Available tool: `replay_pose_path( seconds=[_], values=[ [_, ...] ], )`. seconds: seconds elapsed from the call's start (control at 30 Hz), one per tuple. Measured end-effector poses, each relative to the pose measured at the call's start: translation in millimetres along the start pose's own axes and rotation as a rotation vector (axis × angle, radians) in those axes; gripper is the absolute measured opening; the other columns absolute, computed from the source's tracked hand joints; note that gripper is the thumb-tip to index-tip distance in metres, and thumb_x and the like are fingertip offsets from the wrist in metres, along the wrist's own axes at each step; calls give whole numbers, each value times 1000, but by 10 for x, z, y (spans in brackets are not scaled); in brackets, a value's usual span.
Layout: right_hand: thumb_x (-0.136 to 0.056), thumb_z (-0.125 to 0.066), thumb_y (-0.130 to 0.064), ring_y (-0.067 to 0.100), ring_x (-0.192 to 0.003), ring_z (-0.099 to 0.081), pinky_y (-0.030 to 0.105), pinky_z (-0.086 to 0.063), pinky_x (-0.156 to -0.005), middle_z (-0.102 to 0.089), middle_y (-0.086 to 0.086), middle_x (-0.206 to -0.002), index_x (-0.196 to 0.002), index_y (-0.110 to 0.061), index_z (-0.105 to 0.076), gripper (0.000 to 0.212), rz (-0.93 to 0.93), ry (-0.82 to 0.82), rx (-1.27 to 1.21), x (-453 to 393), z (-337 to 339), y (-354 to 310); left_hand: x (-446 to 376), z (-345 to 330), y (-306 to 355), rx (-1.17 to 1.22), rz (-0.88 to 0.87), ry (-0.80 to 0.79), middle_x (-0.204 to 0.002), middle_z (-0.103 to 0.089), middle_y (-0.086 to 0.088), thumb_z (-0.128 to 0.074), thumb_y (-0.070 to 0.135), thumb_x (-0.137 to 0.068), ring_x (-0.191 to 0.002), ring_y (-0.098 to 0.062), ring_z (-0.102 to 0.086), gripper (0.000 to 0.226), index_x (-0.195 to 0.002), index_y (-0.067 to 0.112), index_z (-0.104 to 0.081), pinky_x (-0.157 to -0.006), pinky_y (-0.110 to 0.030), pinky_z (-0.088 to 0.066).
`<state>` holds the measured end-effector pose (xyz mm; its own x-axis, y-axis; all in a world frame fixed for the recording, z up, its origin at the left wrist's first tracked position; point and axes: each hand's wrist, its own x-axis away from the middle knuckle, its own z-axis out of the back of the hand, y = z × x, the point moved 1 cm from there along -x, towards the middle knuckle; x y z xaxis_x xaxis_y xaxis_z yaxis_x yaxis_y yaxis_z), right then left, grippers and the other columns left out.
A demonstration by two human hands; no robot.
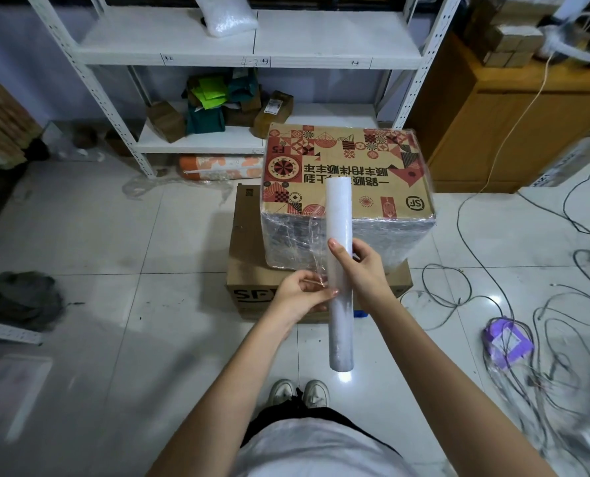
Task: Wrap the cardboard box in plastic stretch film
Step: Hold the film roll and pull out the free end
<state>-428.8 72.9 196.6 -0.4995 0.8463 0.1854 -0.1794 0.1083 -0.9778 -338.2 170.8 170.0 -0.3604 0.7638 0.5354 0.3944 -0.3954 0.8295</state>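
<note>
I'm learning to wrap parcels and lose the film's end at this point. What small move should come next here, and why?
Probably peel the loose edge a bit further off the stretch film roll with the left hand, towards the printed cardboard box. That hand is pinching film at the roll's side while the right hand grips the roll. Film already covers the box's front face, and the strand between looks thin and bunched.

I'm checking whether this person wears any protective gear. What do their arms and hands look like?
Both forearms are bare, with no sleeves in view. The left hand and right hand wear no gloves, rings, watch or wristbands.
</note>
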Motion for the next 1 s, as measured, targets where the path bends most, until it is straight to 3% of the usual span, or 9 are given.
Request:
replay_pose_path(
  seconds=[0.1, 0.2, 0.33, 0.43, 0.6, 0.83, 0.93, 1.0],
  values=[
    [-85, -67, -31, 8, -67, -53, 29, -46, -65, -56, -5, -71, -79, -15, -61, 18, 15, 18, 22, -22, 24, -30, 30, 18, -6, 31, -12, 1, -68, -66, -6, -72, -5, -76, -57, -12, -66, 18, -78, 7, -59, -55, -23, -55],
    [-85, -67, -31, 13, -72, -55, 34, -47, -68, -58, -3, -74, -83, -13, -63, 19, 9, 16, 27, -44, 44, -56, 42, 50, 39, 48, -18, 17, -72, -66, -11, -68, -6, -80, -57, -14, -66, 14, -77, 5, -59, -55, -22, -55],
    [-84, -67, -32, 13, -73, -54, 33, -47, -70, -58, 2, -77, -89, -3, -64, 30, 28, 58, 55, -75, 31, -73, 52, -37, 75, -48, -18, -21, -76, -65, -8, -74, 10, -79, -62, -14, -64, 16, -84, 9, -58, -57, -25, -56],
    [-83, -69, -34, 14, -76, -57, 33, -50, -72, -61, 2, -81, -90, -6, -64, 29, 20, 121, 74, -108, 2, -71, 35, -110, 73, -92, -50, 42, -72, -60, -5, -74, 11, -79, -62, -12, -60, 21, -78, 10, -54, -57, -25, -54],
    [-82, -70, -37, 7, -69, -55, 18, -46, -60, -59, -3, -74, -84, -11, -63, 27, 19, 153, 109, -148, 5, -39, 23, -104, 47, -75, -77, 75, -73, -62, -6, -64, -2, -85, -59, -10, -61, 15, -75, 7, -58, -54, -18, -54],
    [-85, -65, -38, 11, -69, -54, 24, -46, -63, -57, 0, -73, -78, -15, -61, 24, -46, 109, 47, -179, 55, -11, -25, -36, 116, -55, -37, 55, -70, -61, -11, -60, -6, -87, -51, -11, -63, 16, -76, 4, -56, -53, -23, -56],
    [-86, -64, -38, 6, -58, -49, 16, -41, -54, -51, -7, -61, -71, -16, -58, 27, -61, 121, 6, -207, 93, -47, -74, 38, 215, -86, -37, 48, -73, -62, -12, -59, -7, -87, -56, -12, -64, 14, -78, 4, -57, -53, -23, -56],
    [-87, -63, -39, 7, -57, -47, 18, -40, -54, -48, -7, -59, -68, -18, -56, 29, -76, 119, -16, -227, 115, -69, -92, 89, 277, -92, -39, 30, -75, -63, -11, -59, -7, -87, -60, -14, -65, 13, -80, 4, -59, -54, -24, -57]
  ],
)
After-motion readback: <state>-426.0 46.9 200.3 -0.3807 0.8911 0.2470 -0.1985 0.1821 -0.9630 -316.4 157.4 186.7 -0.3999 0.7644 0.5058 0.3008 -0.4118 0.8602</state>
